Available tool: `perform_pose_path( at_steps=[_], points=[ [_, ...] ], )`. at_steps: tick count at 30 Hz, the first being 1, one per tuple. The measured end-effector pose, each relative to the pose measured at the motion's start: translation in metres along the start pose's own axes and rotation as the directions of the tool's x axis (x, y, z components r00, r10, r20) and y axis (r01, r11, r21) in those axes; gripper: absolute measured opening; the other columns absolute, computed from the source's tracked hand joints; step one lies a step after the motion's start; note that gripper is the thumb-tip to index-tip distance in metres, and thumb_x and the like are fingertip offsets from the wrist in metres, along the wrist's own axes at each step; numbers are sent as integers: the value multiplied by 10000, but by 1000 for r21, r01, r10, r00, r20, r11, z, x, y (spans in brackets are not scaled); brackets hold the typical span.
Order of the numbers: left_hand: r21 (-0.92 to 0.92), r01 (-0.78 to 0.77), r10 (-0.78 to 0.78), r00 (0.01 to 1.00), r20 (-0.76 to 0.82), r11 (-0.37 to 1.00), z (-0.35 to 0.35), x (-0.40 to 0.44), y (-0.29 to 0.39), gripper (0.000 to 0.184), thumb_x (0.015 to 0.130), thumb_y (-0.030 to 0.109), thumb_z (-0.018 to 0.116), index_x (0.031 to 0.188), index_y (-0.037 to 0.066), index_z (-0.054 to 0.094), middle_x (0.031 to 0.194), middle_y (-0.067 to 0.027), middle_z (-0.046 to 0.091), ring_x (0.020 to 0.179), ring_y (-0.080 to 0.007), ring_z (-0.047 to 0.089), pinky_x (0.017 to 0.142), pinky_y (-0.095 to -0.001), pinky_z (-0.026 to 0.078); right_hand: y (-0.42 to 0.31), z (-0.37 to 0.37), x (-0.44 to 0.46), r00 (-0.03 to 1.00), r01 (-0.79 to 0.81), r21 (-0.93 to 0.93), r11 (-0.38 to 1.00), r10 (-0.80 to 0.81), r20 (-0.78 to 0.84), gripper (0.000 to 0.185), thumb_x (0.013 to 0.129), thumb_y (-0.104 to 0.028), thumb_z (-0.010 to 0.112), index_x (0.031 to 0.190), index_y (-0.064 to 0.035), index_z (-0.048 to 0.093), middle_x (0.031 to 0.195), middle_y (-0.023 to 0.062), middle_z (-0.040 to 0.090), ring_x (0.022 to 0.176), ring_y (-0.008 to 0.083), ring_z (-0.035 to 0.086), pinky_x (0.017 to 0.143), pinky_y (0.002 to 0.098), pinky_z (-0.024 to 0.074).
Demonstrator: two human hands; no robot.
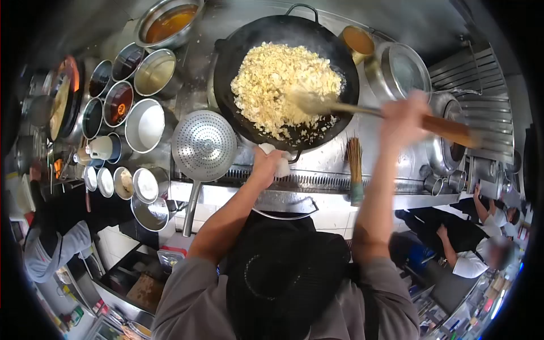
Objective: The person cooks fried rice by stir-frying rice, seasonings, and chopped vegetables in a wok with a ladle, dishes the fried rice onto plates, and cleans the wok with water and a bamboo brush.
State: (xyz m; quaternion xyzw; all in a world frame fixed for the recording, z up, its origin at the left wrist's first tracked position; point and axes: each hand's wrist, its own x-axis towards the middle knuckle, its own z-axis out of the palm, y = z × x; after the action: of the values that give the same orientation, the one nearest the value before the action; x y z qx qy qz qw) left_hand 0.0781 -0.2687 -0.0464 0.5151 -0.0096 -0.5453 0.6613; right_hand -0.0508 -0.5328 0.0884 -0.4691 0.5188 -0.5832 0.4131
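Head view: black wok (252, 39) at upper centre of frame, one loop handle at its top edge, another at its lower edge. Contents: a broad heap of loose pale-yellow and white grains (272, 73), rice-like, covering most of the wok floor; dark surface with scattered bits exposed at lower right of the heap.

Right hand (402, 120), right of centre: fingers closed around the shaft of a long-handled utensil (362, 109), just above its wooden grip. Hand is blurred, so individual fingers cannot be resolved. Utensil lies across the wok's right rim, its blurred head in the grains; head shape cannot be told.

Left hand (266, 167), below the wok: fingers curled shut on a white cloth (283, 165), against the wok's lower rim and just left of the lower loop handle. Cannot tell whether the fingers also grip metal through the cloth.

Surroundings: perforated skimmer (204, 144) left of the left hand, its handle pointing down the frame. Bristle brush (355, 158) between the wok and the right forearm. Steel bowl (153, 20) of orange-brown liquid at upper left; cups of white powder (105, 182) at mid left. Metal pot (377, 71) right of the wok. Other people: grey sleeve (48, 255) at lower left; person in white top (467, 260) at lower right.
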Motion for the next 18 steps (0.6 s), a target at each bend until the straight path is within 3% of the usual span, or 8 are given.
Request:
perform_pose_path(
  at_steps=[1,2,5,7,10,11,14,18],
  points=[
    [56,5,-5,1000,0,998,-3,2,-6,326,811,-57,506,1131,1,481,941,-124,659,800,-210,664,647,-328,555,-56,12,-52,966,147,446,883,-226,128,299,991,-189,569,719,-117,467,504,-19,393,404,105,384,401,295,356],
    [116,-1,0,1000,7,993,-1,6,-3,307,803,-55,512,1106,-3,499,901,-118,670,771,-207,665,636,-321,550,-54,29,-55,968,-30,564,825,-115,221,309,987,-159,583,709,-105,460,500,-18,374,397,110,381,398,302,358],
    [27,37,-38,999,33,999,2,-4,10,322,799,-57,517,1116,0,501,951,-114,658,809,-203,662,653,-318,548,-112,57,-45,917,-3,377,926,-148,370,308,984,-156,600,705,-110,476,503,-25,364,393,108,377,391,287,330],
    [49,-205,206,978,-18,978,-7,19,-19,308,798,-57,520,1101,-5,500,999,-110,641,843,-201,654,687,-320,546,-176,66,-37,925,146,233,962,-216,313,333,967,-166,625,684,-114,459,514,-15,403,406,101,399,388,274,318],
    [187,-193,211,974,-82,963,-10,21,-27,337,811,-55,510,1135,-1,437,992,-113,607,862,-206,642,719,-344,543,-175,83,7,683,179,551,815,-507,527,274,940,-159,654,718,-84,513,544,-14,472,434,95,456,391,265,336],
    [188,-184,202,976,-84,965,-10,18,-28,337,811,-55,510,1135,-1,437,992,-113,607,862,-206,642,719,-344,543,-139,109,-3,827,321,112,940,-336,451,169,920,-137,662,787,-68,583,583,-26,525,465,85,495,408,258,359],
    [235,-191,222,968,-115,953,-2,24,-19,367,817,-48,512,1164,-15,395,975,-122,596,828,-208,644,692,-341,544,-131,156,-51,695,424,-131,896,-230,682,278,916,-226,683,700,-64,620,583,-25,539,492,56,503,425,239,365],
    [173,-174,192,977,-90,969,-5,18,-19,401,800,22,593,1135,-51,384,1012,-146,541,865,-205,567,732,-340,509,-204,163,-82,621,479,-75,875,-277,733,391,905,-367,672,762,-4,643,589,45,579,554,155,530,562,361,455]
  ],
)
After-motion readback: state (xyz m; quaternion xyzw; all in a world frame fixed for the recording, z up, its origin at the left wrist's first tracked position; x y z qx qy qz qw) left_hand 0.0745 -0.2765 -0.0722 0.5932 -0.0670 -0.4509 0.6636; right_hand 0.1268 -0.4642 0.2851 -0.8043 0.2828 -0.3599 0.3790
